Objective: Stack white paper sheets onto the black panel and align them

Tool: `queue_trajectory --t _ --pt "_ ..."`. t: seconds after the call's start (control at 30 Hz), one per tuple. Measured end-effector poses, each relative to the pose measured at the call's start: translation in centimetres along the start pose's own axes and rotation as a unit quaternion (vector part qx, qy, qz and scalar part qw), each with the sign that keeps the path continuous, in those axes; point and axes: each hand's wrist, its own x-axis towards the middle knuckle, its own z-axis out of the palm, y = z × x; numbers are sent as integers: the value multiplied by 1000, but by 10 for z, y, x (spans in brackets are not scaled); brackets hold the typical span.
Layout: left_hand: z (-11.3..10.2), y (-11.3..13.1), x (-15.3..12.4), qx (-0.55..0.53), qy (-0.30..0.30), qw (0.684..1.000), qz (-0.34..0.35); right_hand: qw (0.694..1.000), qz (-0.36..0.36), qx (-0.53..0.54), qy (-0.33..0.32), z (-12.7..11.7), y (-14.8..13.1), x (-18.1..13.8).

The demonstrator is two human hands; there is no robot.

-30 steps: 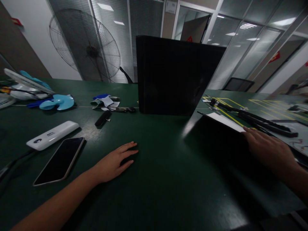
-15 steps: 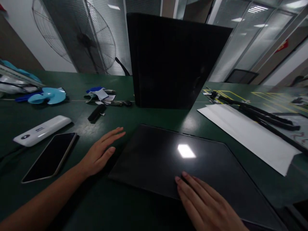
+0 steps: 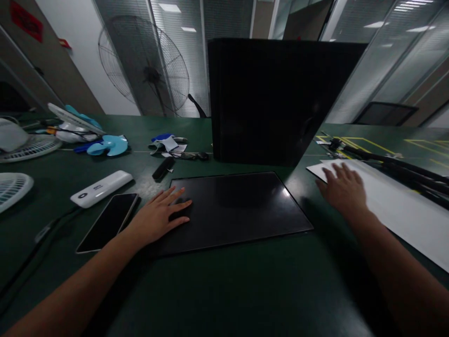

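A flat black display panel (image 3: 231, 210) lies on the green tabletop in front of me. Over its left edge my left hand (image 3: 159, 216) rests with fingers spread, seemingly touching the surface and gripping nothing. My right hand (image 3: 342, 187) is off to the panel's right, fingers apart and slightly blurred, above the near-left part of a white sheet (image 3: 393, 210); whether it touches the sheet I cannot tell. Behind the panel stands a large upright black board or casing (image 3: 277, 103). Left of my left hand lies a smartphone (image 3: 108, 222).
A white oblong device (image 3: 101, 188) with a cable lies beyond the phone. Farther back are a small black object (image 3: 163, 168), blue fan blades (image 3: 108, 145) and white fan parts (image 3: 14, 191). Black tubes or cables (image 3: 403, 164) run along the right. A caged fan (image 3: 147, 70) stands behind the table.
The panel has turned and shifted back toward the upright board. My right hand has left it and moved right over the white sheet. My left hand now lies on its left edge. The view shifted left.
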Motion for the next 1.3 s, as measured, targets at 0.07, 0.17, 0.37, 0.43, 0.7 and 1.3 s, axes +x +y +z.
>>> queue_trajectory --t 0.07,0.17,0.37,0.43,0.7,1.3 --pt "0 5 -1 30 13 998 -46 992 119 -19 -23 21 40 9" --pt "2 19 -5 37 -14 994 -100 972 216 -19 -95 47 81 7" --pt "9 29 -9 16 -39 994 -96 970 212 -42 -115 57 90 7" --pt "10 27 -8 13 -45 995 -92 972 200 -48 -114 52 86 8" --pt "5 18 -1 -35 -40 996 -71 973 214 -36 -81 33 80 -4" --pt "12 15 8 -156 29 986 -58 982 -189 -30 -2 -36 -119 -97"
